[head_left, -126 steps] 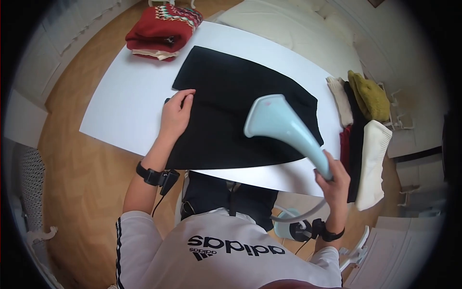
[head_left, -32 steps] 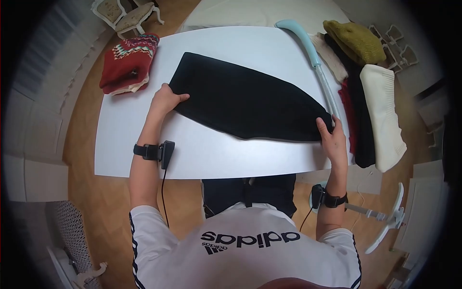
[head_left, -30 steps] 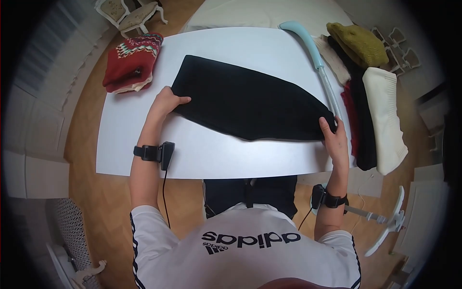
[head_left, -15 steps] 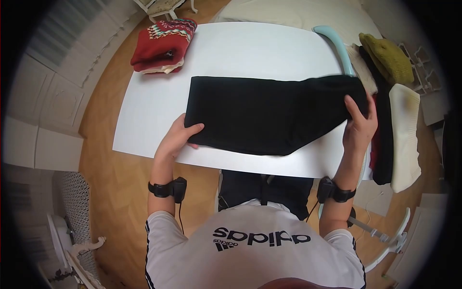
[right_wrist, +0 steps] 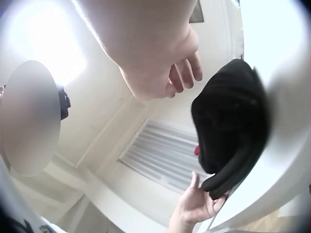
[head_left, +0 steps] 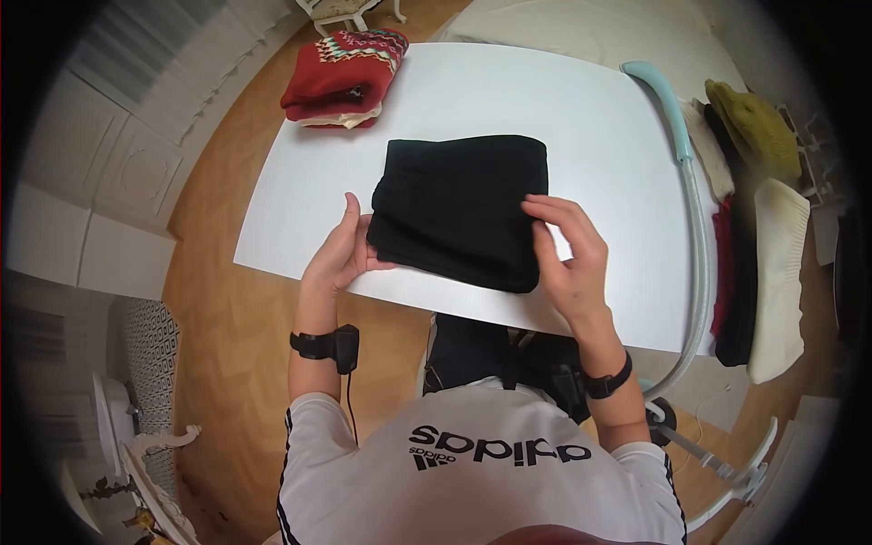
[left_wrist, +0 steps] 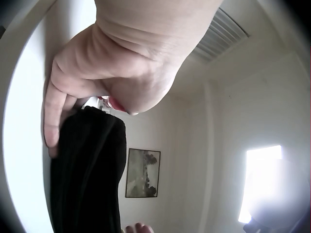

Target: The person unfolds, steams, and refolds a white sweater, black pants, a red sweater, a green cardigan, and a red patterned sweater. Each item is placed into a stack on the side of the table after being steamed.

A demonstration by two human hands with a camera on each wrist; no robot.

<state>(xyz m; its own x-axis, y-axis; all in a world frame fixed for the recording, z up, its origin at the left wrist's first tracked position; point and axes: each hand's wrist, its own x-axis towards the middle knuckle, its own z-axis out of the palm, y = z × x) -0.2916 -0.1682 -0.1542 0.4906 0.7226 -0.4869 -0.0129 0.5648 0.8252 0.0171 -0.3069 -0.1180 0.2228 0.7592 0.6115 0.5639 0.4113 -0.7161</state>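
Right hand has moved inward, fingers bent near the black cloth.

A folded red sweater with a zigzag pattern sits on the far left part of the white table, with some cream cloth under it. On the right, a light blue steamer lies by a row of clothes. Its gray hose goes down past the near edge. The row has a fuzzy green knit and a white ribbed knit. A white chair stands past the sweater. A framed picture hangs on the wall.
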